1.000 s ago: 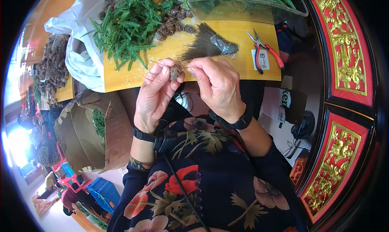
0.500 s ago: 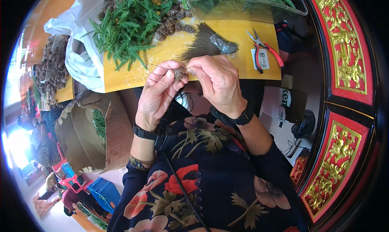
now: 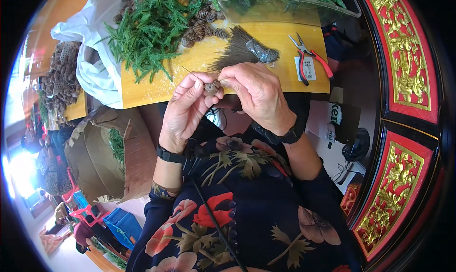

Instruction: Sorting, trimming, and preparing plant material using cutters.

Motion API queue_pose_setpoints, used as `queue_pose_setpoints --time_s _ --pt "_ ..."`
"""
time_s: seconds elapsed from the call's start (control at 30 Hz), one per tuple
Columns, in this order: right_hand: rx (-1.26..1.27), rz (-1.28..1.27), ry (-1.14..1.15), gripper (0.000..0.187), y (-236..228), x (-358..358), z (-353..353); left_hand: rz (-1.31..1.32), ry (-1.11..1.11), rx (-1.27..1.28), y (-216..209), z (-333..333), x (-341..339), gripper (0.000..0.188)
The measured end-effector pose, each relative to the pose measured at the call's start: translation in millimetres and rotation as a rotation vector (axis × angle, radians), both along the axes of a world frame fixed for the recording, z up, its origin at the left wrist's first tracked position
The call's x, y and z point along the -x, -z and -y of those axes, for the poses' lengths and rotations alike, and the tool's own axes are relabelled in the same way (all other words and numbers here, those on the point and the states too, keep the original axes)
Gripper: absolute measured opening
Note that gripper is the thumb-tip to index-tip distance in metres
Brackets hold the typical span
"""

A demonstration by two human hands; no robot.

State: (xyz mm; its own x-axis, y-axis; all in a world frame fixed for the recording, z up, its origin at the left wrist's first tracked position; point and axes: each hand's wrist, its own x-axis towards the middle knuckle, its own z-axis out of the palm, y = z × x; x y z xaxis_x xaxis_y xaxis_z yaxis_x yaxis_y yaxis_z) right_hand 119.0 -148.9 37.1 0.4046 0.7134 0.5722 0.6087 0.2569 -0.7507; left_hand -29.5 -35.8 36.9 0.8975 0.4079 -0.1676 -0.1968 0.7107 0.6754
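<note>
Just over the table's front edge, my left hand (image 3: 180, 108) is closed around a small brown pine cone (image 3: 212, 88), between thumb and fingers. A thin brown wire (image 3: 191, 73) sticks out past the left fingertips, up and to the left. Pressed against the cone's right side, the thumb and forefinger of my right hand (image 3: 261, 98) pinch what looks like the wire's other end, mostly hidden by the fingertips. Beyond the hands lies a fanned bundle of brown wires (image 3: 237, 48), bound with clear wrap. Red-handled pliers (image 3: 304, 49) rest to its right on a white label (image 3: 308, 68).
Green artificial pine sprigs (image 3: 147, 39) and loose pine cones (image 3: 202, 27) cover the far left of the yellow table (image 3: 285, 79). A clear bin (image 3: 270, 8) of sprigs stands behind. To the left are a white bag (image 3: 92, 67) and a cardboard box (image 3: 102, 153); carved red-gold panels (image 3: 403, 48) flank the right.
The pine cone has turned slightly in my left fingers, and the wire end now points more upward. My right hand has shifted a little, its wrist lower and further right.
</note>
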Motion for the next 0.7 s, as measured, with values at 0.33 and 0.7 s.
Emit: queue_pose_setpoints --time_s 0.33,0.7 --pt "0.063 0.047 -0.054 0.013 -6 -6 4 -0.051 0.168 -0.019 -5 -15 11 0.017" --pt "0.133 -0.394 0.084 0.010 9 -1 4 -0.109 0.065 -0.005 -5 -9 9 0.017"
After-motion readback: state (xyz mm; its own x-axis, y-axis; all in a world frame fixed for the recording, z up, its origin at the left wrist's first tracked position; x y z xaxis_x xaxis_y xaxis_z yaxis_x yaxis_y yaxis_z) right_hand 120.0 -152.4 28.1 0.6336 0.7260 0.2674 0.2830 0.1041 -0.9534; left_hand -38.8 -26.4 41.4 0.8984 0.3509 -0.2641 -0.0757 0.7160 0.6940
